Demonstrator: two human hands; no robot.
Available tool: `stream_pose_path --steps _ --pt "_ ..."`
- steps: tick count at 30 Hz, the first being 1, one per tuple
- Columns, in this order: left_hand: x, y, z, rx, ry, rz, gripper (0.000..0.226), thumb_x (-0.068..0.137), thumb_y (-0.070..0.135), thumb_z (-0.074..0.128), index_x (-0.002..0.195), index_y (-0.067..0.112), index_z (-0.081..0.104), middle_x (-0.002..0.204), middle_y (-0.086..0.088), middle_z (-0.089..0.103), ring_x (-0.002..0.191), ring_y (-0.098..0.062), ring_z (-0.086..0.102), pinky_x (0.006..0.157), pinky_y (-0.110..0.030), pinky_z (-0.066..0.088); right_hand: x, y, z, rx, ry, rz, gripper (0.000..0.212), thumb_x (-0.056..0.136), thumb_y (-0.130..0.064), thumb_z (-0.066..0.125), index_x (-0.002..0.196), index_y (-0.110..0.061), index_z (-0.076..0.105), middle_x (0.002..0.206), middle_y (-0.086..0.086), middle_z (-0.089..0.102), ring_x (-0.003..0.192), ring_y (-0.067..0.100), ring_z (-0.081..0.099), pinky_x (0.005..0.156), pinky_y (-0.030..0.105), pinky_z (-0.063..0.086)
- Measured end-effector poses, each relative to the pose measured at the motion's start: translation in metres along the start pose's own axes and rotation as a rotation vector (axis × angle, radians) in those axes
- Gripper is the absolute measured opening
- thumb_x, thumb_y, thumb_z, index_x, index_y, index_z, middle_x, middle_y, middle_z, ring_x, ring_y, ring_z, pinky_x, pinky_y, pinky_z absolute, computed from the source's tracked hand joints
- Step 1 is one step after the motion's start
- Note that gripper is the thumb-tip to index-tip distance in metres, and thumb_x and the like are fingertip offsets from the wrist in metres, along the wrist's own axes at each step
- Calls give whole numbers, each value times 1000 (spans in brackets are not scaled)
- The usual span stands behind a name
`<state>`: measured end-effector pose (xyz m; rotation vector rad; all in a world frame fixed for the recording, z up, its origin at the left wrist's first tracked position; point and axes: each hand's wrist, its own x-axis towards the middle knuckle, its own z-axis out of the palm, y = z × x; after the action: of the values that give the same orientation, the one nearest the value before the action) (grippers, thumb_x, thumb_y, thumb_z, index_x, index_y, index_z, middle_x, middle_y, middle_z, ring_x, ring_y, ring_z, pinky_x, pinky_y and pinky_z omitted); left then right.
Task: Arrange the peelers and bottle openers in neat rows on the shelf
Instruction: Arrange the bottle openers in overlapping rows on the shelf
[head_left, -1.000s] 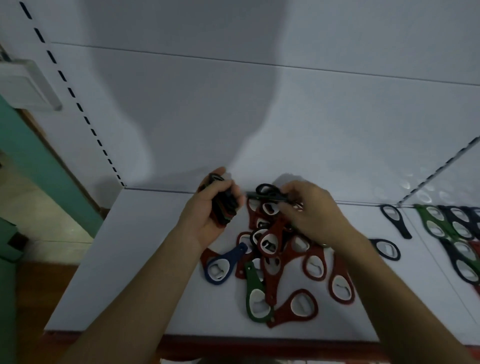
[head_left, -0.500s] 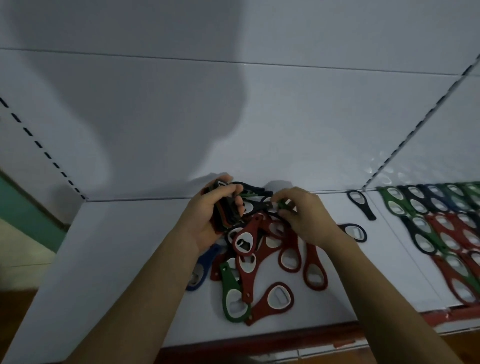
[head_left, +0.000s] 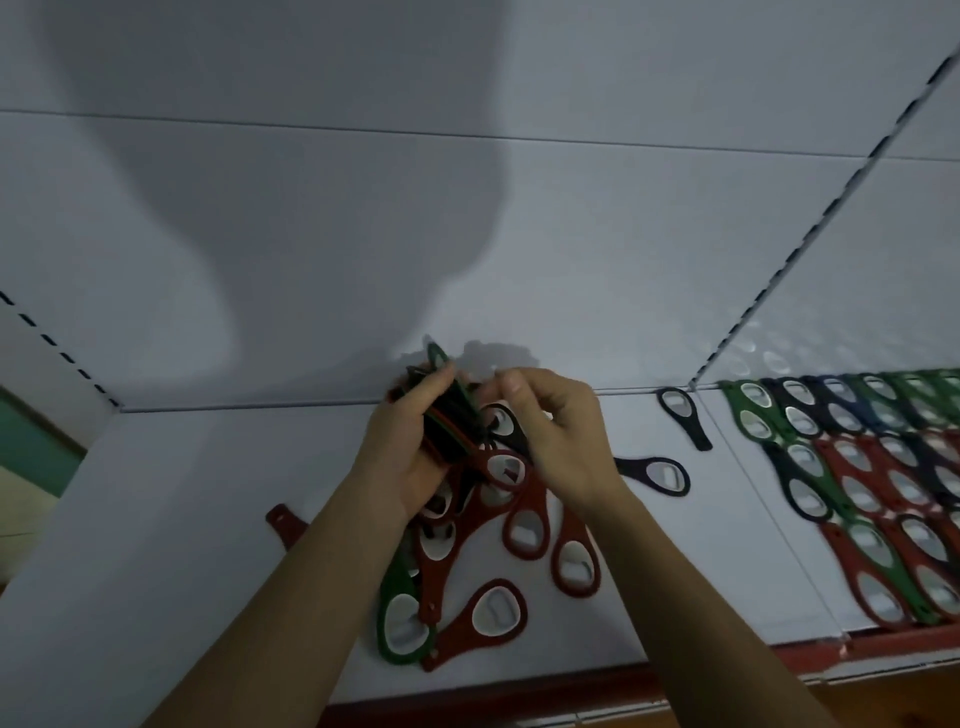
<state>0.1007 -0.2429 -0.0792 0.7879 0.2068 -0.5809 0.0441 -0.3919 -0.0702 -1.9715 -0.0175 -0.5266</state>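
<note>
Gripping a stacked bundle of black, red and green plastic bottle openers (head_left: 445, 423), the left hand (head_left: 400, 460) curls its fingers round them above the white shelf (head_left: 182, 519). The right hand (head_left: 561, 441) hovers just beside the bundle with its fingers bent; whether they pinch anything I cannot tell. Loose red and green openers (head_left: 524, 527) lie heaped beneath both hands. Two black openers (head_left: 649, 474) lie apart to the right, near overlapping rows of green, black, blue and red openers (head_left: 883, 499).

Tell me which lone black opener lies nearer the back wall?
The far black opener, beside the shelf seam, head toward the wall; the sideways black opener lies nearer the right hand.
</note>
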Motion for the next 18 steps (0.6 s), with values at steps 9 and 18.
stream_pose_path --steps 9,18 --pt "-9 3 4 -72 20 141 52 74 11 77 125 16 66 86 -7 68 62 -14 65 57 -31 58 9 39 -7 -626 -471 170 42 82 -43 76 118 -23 64 102 -2 65 94 16 61 79 32 52" --pt "0 -19 25 52 -116 54 46 81 9 66 126 17 68 105 -13 74 78 -22 73 65 -35 61 13 48 -73 -243 -269 287 9 91 -17 69 88 -25 67 78 -5 73 64 8 66 59 30 55"
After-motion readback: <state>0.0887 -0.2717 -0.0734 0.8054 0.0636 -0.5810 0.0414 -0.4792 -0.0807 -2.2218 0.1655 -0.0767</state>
